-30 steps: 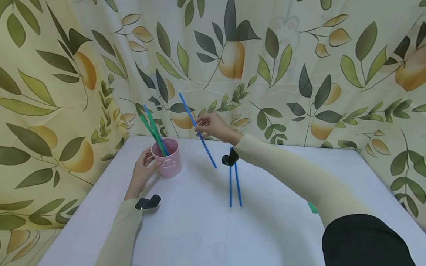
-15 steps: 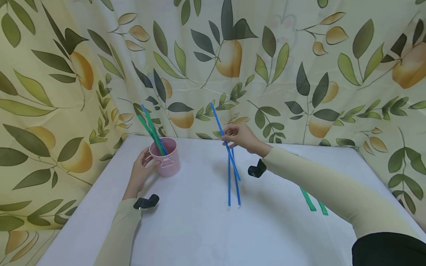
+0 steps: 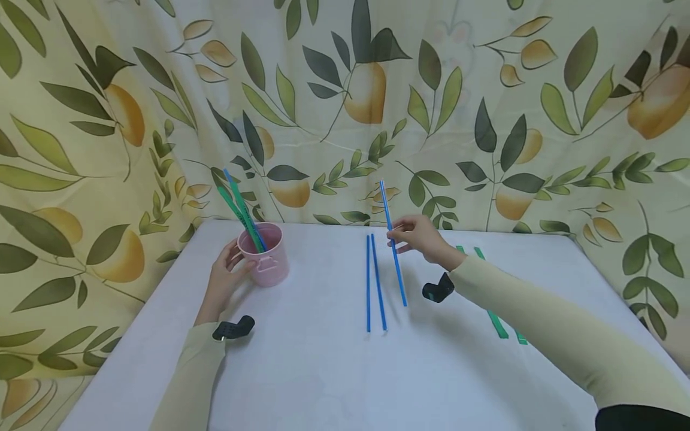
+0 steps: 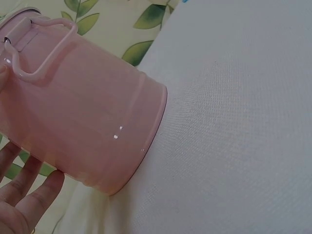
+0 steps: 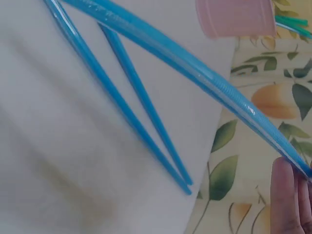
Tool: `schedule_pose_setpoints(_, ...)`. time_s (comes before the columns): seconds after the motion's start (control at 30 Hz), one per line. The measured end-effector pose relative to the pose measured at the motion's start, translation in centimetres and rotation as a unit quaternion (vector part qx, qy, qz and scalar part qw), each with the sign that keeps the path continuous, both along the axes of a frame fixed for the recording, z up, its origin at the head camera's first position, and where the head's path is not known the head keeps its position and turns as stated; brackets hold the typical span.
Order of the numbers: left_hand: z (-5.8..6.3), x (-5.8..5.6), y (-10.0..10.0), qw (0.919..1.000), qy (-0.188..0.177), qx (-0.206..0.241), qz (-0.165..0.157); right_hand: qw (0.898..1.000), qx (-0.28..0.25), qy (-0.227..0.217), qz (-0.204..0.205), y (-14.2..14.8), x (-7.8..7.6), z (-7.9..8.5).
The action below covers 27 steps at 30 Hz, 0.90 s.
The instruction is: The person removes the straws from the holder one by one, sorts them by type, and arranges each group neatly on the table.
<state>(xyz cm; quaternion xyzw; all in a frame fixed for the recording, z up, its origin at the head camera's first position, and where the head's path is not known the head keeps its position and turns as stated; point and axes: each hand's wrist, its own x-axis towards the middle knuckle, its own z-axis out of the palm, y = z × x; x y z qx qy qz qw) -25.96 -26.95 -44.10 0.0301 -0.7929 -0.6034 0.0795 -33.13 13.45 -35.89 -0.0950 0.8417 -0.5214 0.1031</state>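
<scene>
My left hand [image 3: 222, 280] holds a small pink pail [image 3: 272, 270] from its left side, fingers curved round the wall and thumb near the front handle. In the left wrist view, the pail's side [image 4: 92, 112] and its fold-down handle [image 4: 48, 63] show up close. Several green strips [image 3: 235, 200] and a blue straw lean inside the pail. Between thumb and fingers, my right hand [image 3: 419, 235] pinches another blue straw [image 3: 399, 272], tilted above the table. To its left, two more blue straws [image 3: 368, 287] lie on the cloth. The held straw [image 5: 195, 73] crosses the right wrist view.
Two flat green strips [image 3: 498, 326] lie on the right of the white table [image 3: 312, 365], partly hidden by my right forearm. A curtain [image 3: 334, 78] printed with leaves and fruit hangs behind the table's far edge and along its left side.
My right hand has moved right with the blue straw, from near the pail past the two lying straws. The green strips on the right have come more into view. My left hand stays on the pail.
</scene>
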Motion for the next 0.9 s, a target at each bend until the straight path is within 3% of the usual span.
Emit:
schedule_pose_setpoints(0.23, -0.1, 0.1, -0.1, 0.9999, -0.011, -0.010, 0.000, 0.998, -0.013, -0.037, -0.048, 1.3, 0.2, -2.1)
schedule_pose_setpoints(0.47, 0.2, 0.4, 0.1, 0.9999, -0.001, -0.009, -0.006, 0.992, -0.031, -0.084, -0.088, 1.7, 0.3, -4.2)
schedule_pose_setpoints(0.9, 0.1, 0.3, 0.1, 0.9999, -0.009, -0.005, -0.004, 0.986, -0.034, -0.113, -0.115, 1.3, 0.2, -7.5)
